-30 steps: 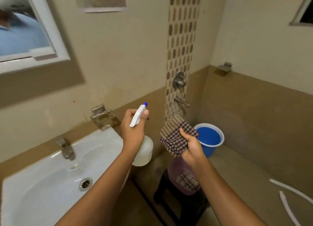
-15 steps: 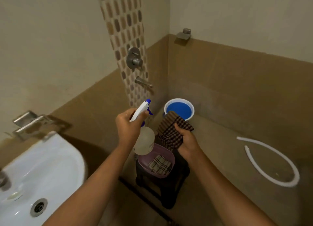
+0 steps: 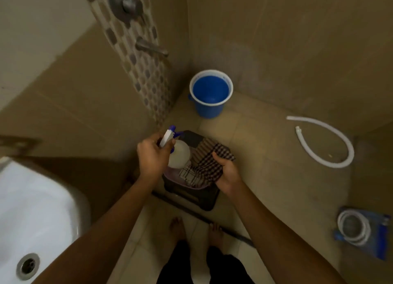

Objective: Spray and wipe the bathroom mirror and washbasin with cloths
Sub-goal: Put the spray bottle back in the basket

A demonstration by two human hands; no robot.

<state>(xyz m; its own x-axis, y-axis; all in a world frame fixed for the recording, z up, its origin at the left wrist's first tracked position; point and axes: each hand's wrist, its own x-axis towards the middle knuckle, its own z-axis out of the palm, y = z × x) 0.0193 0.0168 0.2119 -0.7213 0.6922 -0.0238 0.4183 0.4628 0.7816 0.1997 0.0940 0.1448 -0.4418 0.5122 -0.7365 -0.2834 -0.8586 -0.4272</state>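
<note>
My left hand (image 3: 152, 156) grips the neck of a white spray bottle (image 3: 178, 157) with a blue nozzle, held low over a pinkish plastic bowl (image 3: 172, 178). My right hand (image 3: 226, 173) holds a dark checked cloth (image 3: 212, 160) that hangs down to the bowl. A second, lighter checked cloth (image 3: 187, 173) lies inside the bowl. The bowl rests on a dark stool (image 3: 202, 198) on the floor. The white washbasin (image 3: 36, 209) with its metal drain fills the lower left. The mirror is out of view.
A blue bucket (image 3: 210, 93) stands in the corner under the wall tap (image 3: 152, 47). A white hose (image 3: 327, 141) curls on the floor at right, and a floor drain with a coiled white hose (image 3: 354, 227) lies lower right. My bare feet (image 3: 195, 230) stand before the stool.
The view has swung from the mirror and basin down to the floor. Both hands have lowered the spray bottle and the cloth to the bowl on the stool.
</note>
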